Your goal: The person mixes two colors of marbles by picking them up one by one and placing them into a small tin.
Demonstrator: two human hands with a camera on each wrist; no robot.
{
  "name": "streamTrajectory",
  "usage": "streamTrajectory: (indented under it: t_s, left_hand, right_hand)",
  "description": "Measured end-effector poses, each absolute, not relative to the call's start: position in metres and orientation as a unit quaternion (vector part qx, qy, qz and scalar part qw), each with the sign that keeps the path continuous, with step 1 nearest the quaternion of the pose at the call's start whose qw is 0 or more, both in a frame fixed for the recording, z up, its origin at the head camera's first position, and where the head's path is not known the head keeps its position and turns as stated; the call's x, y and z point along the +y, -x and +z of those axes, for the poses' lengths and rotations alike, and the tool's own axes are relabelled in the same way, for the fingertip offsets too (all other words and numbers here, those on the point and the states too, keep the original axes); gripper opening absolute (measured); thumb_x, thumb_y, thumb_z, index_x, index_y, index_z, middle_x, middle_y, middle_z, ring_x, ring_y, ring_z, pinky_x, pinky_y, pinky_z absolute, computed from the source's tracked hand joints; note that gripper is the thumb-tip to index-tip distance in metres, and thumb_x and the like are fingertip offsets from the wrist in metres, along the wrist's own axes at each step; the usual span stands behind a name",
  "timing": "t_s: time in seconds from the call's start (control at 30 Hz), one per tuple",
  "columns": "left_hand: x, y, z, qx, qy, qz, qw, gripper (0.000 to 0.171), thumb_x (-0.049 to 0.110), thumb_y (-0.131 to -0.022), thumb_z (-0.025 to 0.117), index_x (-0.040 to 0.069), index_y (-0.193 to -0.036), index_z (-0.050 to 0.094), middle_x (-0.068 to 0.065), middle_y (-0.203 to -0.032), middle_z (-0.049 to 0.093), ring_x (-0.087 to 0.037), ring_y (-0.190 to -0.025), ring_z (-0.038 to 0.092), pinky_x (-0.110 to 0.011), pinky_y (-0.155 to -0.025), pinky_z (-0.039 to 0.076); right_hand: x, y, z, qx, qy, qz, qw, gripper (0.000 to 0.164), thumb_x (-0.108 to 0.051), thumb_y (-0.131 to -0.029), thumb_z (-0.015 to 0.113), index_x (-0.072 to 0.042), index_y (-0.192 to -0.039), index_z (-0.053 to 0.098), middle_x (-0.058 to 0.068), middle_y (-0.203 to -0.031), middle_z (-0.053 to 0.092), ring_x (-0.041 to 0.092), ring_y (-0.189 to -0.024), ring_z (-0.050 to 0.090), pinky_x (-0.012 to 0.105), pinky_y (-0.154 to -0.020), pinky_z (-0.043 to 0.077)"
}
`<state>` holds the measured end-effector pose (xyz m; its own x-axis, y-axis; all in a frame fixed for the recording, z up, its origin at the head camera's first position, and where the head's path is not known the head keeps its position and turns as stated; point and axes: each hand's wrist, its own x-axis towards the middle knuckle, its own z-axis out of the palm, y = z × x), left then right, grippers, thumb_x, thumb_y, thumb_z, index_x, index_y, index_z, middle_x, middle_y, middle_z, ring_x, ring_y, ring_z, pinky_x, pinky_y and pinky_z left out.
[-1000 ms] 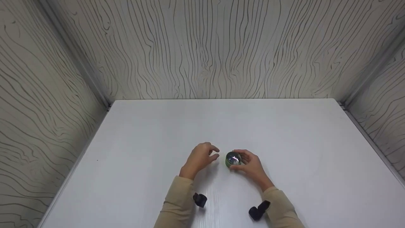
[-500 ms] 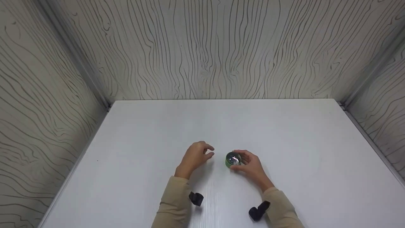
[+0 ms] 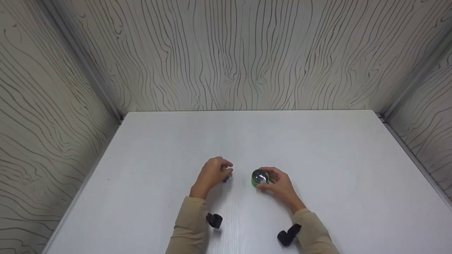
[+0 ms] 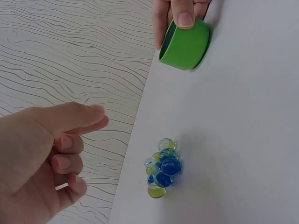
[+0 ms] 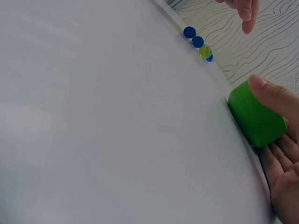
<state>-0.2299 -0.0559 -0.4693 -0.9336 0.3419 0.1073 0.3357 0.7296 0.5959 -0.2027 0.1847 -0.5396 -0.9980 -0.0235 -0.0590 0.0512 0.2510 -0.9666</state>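
A small green cup [image 4: 187, 45] stands on the white table, its inside dark with a shiny glint. My right hand [image 3: 281, 184] grips it from the right, thumb on the near side and fingers behind. To the left, my left hand [image 3: 211, 173] hovers with loosely bent fingers and nothing held. Several glass marbles [image 4: 162, 168], blue and clear with yellow, lie bunched on the table beside the left fingertips, apart from them. From the head view the left hand covers most of these marbles [image 3: 226, 179]. In the right wrist view they sit beyond the cup [image 5: 258, 114].
The white table [image 3: 317, 148] reaches to a wood-grain patterned back wall [image 3: 226, 56]. Similar panels flank it left and right. A black camera mount sits on each sleeve, the left one [image 3: 214, 220] and the right one [image 3: 289, 235].
My left hand has drawn leftward, away from the cup, and some marbles now show below its fingers. The right hand and the cup have stayed in place.
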Motion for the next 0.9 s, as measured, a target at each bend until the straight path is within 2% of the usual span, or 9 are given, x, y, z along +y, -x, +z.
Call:
streamTrajectory:
  t_s: [0.13,0.3,0.5,0.77,0.9]
  left_hand:
    - [-0.060,0.230,-0.471,0.929,-0.175,0.327,0.009,0.017,0.014,-0.087,0.069,0.005,-0.100,0.075,-0.006,-0.085,0.066,-0.010,-0.074,0.054,-0.022,-0.068,0.048]
    - [-0.064,0.234,-0.473,0.930,-0.169,0.325,0.007,0.018,0.016,-0.089,0.067,0.005,-0.101,0.074,-0.005,-0.080,0.062,-0.009,-0.071,0.046,-0.021,-0.063,0.040]
    - [-0.068,0.239,-0.472,0.931,-0.164,0.327,0.006,0.017,0.016,-0.089,0.066,0.005,-0.100,0.075,-0.004,-0.077,0.059,-0.010,-0.071,0.043,-0.021,-0.063,0.037]
    - [-0.068,0.249,-0.478,0.935,-0.141,0.325,0.021,0.019,0.019,-0.089,0.067,0.006,-0.101,0.074,-0.007,-0.083,0.063,-0.013,-0.077,0.049,-0.026,-0.069,0.043]
    - [-0.066,0.252,-0.481,0.937,-0.123,0.326,0.028,0.020,0.018,-0.089,0.066,0.005,-0.102,0.074,-0.010,-0.092,0.068,-0.018,-0.084,0.057,-0.033,-0.077,0.050]
  right_hand:
    - [0.185,0.202,-0.539,0.790,-0.007,-0.613,0.032,0.061,-0.009,-0.069,0.084,-0.005,-0.125,0.059,0.015,-0.134,0.060,0.031,-0.132,0.051,0.040,-0.112,0.039]
    - [0.185,0.202,-0.539,0.793,-0.004,-0.609,0.025,0.061,-0.010,-0.069,0.084,-0.004,-0.124,0.059,0.016,-0.132,0.061,0.032,-0.131,0.052,0.041,-0.111,0.040]
    - [0.184,0.203,-0.539,0.795,-0.002,-0.606,0.024,0.061,-0.011,-0.069,0.085,-0.004,-0.124,0.059,0.016,-0.133,0.060,0.032,-0.131,0.053,0.040,-0.111,0.041]
    - [0.185,0.204,-0.539,0.798,-0.002,-0.602,0.025,0.062,-0.011,-0.068,0.085,-0.003,-0.124,0.059,0.017,-0.134,0.060,0.033,-0.131,0.052,0.039,-0.110,0.041]
    - [0.185,0.204,-0.539,0.798,-0.005,-0.603,0.030,0.062,-0.011,-0.068,0.085,-0.005,-0.124,0.059,0.016,-0.134,0.060,0.032,-0.132,0.052,0.039,-0.110,0.041]
